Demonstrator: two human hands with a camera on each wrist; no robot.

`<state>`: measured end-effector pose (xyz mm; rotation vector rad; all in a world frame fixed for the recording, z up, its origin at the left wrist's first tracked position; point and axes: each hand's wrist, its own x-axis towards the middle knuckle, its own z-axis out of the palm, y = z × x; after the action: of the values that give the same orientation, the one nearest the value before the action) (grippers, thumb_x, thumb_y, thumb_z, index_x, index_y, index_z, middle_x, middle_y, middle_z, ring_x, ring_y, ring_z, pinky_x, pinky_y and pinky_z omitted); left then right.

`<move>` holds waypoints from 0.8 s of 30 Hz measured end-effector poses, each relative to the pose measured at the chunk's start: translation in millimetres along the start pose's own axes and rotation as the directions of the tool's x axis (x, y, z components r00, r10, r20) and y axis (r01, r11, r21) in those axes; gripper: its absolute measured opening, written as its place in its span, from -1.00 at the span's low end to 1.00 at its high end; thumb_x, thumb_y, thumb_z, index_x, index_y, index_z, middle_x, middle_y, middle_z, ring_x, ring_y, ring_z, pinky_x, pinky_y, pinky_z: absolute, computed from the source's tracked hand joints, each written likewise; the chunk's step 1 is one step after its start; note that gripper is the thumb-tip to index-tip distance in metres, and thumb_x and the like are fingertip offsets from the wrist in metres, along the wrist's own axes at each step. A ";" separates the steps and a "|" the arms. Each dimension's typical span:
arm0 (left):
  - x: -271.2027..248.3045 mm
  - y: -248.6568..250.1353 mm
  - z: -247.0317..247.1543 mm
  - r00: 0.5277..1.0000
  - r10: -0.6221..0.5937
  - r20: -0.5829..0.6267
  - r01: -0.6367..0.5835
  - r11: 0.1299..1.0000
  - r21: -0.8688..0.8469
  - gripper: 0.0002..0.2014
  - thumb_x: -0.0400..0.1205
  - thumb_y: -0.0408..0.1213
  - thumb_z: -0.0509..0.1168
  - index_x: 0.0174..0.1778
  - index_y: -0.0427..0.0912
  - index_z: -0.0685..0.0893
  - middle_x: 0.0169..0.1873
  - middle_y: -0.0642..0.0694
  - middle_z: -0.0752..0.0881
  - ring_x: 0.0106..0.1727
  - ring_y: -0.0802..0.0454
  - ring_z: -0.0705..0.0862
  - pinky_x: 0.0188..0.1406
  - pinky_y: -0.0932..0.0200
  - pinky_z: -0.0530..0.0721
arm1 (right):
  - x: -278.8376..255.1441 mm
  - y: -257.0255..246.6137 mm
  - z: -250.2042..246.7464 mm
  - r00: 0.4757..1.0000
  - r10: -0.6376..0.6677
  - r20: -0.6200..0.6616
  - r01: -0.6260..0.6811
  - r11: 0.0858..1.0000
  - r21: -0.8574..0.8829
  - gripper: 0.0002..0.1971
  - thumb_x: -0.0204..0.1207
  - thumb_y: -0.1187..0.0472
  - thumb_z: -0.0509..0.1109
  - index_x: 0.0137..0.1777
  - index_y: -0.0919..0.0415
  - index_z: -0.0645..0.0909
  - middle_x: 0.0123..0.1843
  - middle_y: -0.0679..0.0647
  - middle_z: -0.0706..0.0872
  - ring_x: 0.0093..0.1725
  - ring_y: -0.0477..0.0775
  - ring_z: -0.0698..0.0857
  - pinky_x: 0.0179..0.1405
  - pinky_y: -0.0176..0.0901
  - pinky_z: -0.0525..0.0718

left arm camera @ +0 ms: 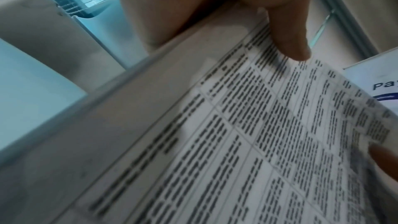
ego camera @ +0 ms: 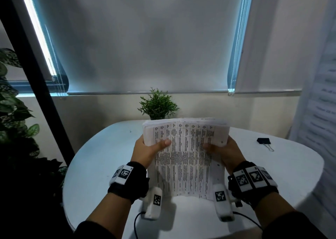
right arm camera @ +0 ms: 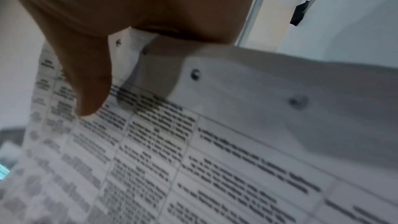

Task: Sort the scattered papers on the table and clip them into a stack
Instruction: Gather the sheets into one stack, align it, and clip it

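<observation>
A thick stack of printed papers, covered in table text, stands nearly upright on its lower edge on the white table. My left hand grips its left side, thumb across the front sheet. On the other side my right hand grips the stack the same way. The left wrist view shows the left thumb pressed on the papers. The right thumb lies on the punched sheets in the right wrist view. A black binder clip lies on the table to the right; the binder clip is apart from both hands.
A small potted plant stands at the table's far edge behind the stack. A leafy plant and a dark pole are off to the left. A white banner hangs at the right.
</observation>
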<state>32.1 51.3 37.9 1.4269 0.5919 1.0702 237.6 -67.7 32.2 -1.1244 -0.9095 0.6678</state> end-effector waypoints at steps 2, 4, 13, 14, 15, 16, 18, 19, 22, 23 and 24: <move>-1.5 -2.8 2.7 1.000 0.000 -0.024 -0.001 1.000 -0.017 -0.69 0.39 -0.43 0.53 0.03 -0.17 0.72 -0.18 0.00 0.84 -0.19 0.16 0.81 -0.32 0.37 0.70 | -1.9 5.4 2.1 1.000 0.003 -0.019 -0.002 0.999 0.033 -0.15 -0.25 -0.03 0.77 0.12 0.24 0.65 -0.01 0.19 0.82 -0.01 0.24 0.79 -0.08 0.12 0.75; -1.0 -4.3 3.2 0.999 0.007 -0.032 -0.008 0.999 -0.034 -0.62 0.39 -0.43 0.54 0.12 -0.20 0.69 -0.09 -0.07 0.82 -0.13 0.12 0.82 -0.28 0.34 0.71 | -1.3 7.0 1.9 0.999 -0.002 -0.032 0.003 0.999 0.047 -0.15 -0.21 -0.07 0.76 0.15 0.25 0.65 0.01 0.20 0.82 0.00 0.25 0.79 -0.08 0.10 0.76; -2.8 -2.3 -3.7 0.999 0.030 0.026 -0.028 0.996 -0.088 -0.27 0.15 -0.19 0.65 0.25 -0.27 0.61 -0.01 -0.15 0.83 0.01 -0.11 0.81 -0.15 0.07 0.78 | 0.5 -1.9 -1.3 0.996 -0.070 -0.047 0.071 0.997 0.014 -0.24 -0.02 0.00 0.64 0.23 0.28 0.58 0.05 0.22 0.79 0.02 0.23 0.78 -0.02 0.11 0.76; -1.6 -2.7 -4.6 0.999 0.023 0.027 -0.020 0.995 -0.096 -0.22 0.12 -0.14 0.64 0.27 -0.26 0.60 0.01 -0.18 0.82 0.03 -0.14 0.80 -0.10 -0.01 0.79 | 1.1 -1.6 -1.4 0.997 -0.068 -0.045 0.069 0.997 0.023 -0.21 -0.01 0.02 0.64 0.26 0.30 0.56 0.08 0.25 0.78 0.05 0.25 0.77 0.01 0.13 0.76; -0.8 -3.3 -5.4 1.000 0.020 0.024 -0.017 0.995 -0.103 -0.19 0.11 -0.12 0.64 0.30 -0.23 0.57 0.03 -0.19 0.81 0.04 -0.16 0.80 -0.07 -0.07 0.79 | 1.5 -0.6 -1.7 0.997 -0.064 -0.046 0.066 0.997 0.030 -0.19 -0.01 0.03 0.65 0.28 0.31 0.53 0.10 0.26 0.77 0.07 0.26 0.76 0.02 0.13 0.75; 0.2 -4.7 -6.8 1.000 0.024 0.015 -0.023 0.994 -0.107 -0.16 0.10 -0.12 0.64 0.32 -0.20 0.54 0.04 -0.19 0.80 0.05 -0.16 0.80 -0.06 -0.09 0.79 | 1.9 0.7 -2.4 0.997 -0.063 -0.044 0.064 0.997 0.034 -0.15 -0.02 0.03 0.67 0.30 0.32 0.52 0.12 0.28 0.76 0.09 0.28 0.76 0.03 0.15 0.75; 1.8 -5.3 -7.3 1.000 0.027 0.009 -0.026 0.994 -0.103 -0.15 0.12 -0.16 0.65 0.34 -0.16 0.51 0.04 -0.18 0.80 0.04 -0.12 0.80 -0.10 -0.02 0.79 | 2.4 2.2 -3.1 0.998 -0.057 -0.033 0.059 0.998 0.033 -0.07 -0.09 -0.04 0.73 0.31 0.33 0.52 0.13 0.29 0.76 0.11 0.30 0.75 0.05 0.18 0.74; 2.5 -5.5 -6.7 0.999 0.025 0.019 -0.023 0.995 -0.093 -0.18 0.14 -0.20 0.67 0.34 -0.20 0.52 0.02 -0.17 0.81 0.02 -0.10 0.80 -0.13 0.04 0.78 | 2.5 2.3 -2.7 0.998 -0.053 -0.025 0.054 0.998 0.031 -0.03 -0.14 -0.10 0.74 0.29 0.33 0.54 0.12 0.29 0.76 0.10 0.30 0.75 0.05 0.17 0.74; 3.3 -3.9 -0.6 0.999 0.033 0.015 -0.032 0.998 -0.063 -0.49 0.34 -0.41 0.57 0.22 -0.33 0.64 -0.11 -0.09 0.84 -0.09 0.03 0.82 -0.25 0.26 0.74 | 2.0 -2.0 2.5 0.999 -0.038 0.002 0.038 0.999 0.032 -0.03 -0.22 -0.13 0.75 0.21 0.36 0.60 0.05 0.27 0.79 0.03 0.26 0.78 -0.06 0.05 0.78; 3.7 -1.8 1.0 0.999 0.037 0.000 -0.037 0.998 -0.057 -0.57 0.39 -0.45 0.53 0.18 -0.32 0.66 -0.13 -0.04 0.83 -0.12 0.06 0.82 -0.27 0.30 0.72 | 2.7 -4.5 4.1 0.999 -0.035 0.002 0.035 0.999 0.037 -0.09 -0.20 -0.07 0.74 0.19 0.37 0.61 0.03 0.27 0.80 0.01 0.26 0.79 -0.10 0.01 0.78; 4.7 1.0 2.0 0.999 0.044 -0.006 -0.045 0.997 -0.057 -0.60 0.40 -0.46 0.51 0.16 -0.30 0.67 -0.14 -0.03 0.83 -0.13 0.06 0.82 -0.27 0.31 0.72 | 3.8 -7.7 5.0 0.999 -0.039 0.000 0.039 0.998 0.043 -0.16 -0.14 -0.01 0.71 0.17 0.37 0.62 0.01 0.25 0.81 0.01 0.27 0.79 -0.12 0.00 0.79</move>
<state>35.6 54.2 40.4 1.3932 0.5311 1.1177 235.1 -64.6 41.3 -1.0663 -0.9112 0.6530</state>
